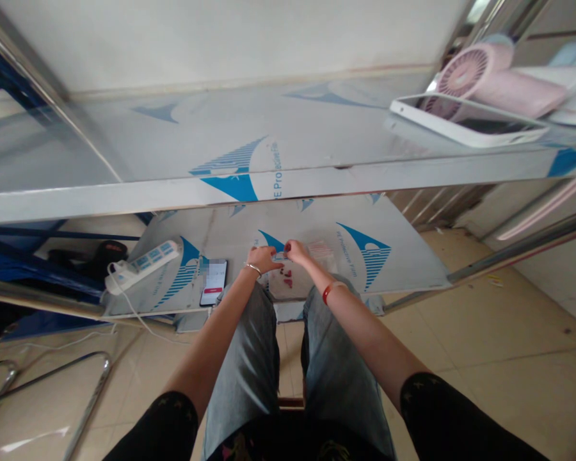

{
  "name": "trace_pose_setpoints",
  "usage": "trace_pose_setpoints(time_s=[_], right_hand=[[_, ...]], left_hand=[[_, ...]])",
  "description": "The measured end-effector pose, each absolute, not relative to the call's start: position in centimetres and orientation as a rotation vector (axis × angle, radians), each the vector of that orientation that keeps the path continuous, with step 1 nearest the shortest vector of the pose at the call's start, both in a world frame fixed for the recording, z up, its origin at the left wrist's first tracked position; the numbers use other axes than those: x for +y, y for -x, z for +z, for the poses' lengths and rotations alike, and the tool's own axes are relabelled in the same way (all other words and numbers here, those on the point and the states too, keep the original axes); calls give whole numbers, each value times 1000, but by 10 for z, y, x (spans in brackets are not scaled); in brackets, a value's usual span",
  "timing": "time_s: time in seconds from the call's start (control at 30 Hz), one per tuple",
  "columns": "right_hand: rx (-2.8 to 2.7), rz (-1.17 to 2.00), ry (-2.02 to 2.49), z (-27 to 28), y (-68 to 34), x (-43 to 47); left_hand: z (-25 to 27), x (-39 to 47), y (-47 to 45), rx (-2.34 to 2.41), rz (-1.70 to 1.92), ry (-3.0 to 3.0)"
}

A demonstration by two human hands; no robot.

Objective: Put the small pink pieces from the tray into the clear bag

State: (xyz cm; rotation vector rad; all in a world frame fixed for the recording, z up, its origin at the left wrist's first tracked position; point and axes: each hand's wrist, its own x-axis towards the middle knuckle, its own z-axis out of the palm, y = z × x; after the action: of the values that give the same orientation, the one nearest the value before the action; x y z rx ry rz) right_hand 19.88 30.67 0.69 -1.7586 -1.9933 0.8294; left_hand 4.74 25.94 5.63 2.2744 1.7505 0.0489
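Note:
Both hands are close together over the lower shelf, above a pale, flat mat or tray (288,292) with several small red pieces (287,278) on it. My left hand (261,260), a bangle at its wrist, has its thumb and forefinger apart and pointing at the other hand. Fingertips of my right hand (296,251) are pinched together. A spot of dark red shows there, too small to tell whether it is a held piece. A clear plastic bag (321,253) with a reddish edge lies just right of the right hand.
A phone (214,283) with a lit screen and a white power strip (146,264) with a cable lie on the lower shelf (413,269), at left. The upper shelf's edge (317,179) runs across in front, carrying a white-framed tablet-like device (465,121) and a pink handheld fan (504,80).

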Motion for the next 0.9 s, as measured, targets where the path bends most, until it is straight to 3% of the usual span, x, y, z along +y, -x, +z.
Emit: trace_pose_setpoints(time_s=[0.13,0.4,0.9], right_hand=[[-1886,759,1667,19,-203,304],[-1852,1033,1322,26,-199,287],[-1867,1253,1161,10,-195,276]], left_hand=[[55,261,-48,1806,46,-2268],[56,260,-48,1873,23,-2283],[67,256,-47,2053,233,-2068]])
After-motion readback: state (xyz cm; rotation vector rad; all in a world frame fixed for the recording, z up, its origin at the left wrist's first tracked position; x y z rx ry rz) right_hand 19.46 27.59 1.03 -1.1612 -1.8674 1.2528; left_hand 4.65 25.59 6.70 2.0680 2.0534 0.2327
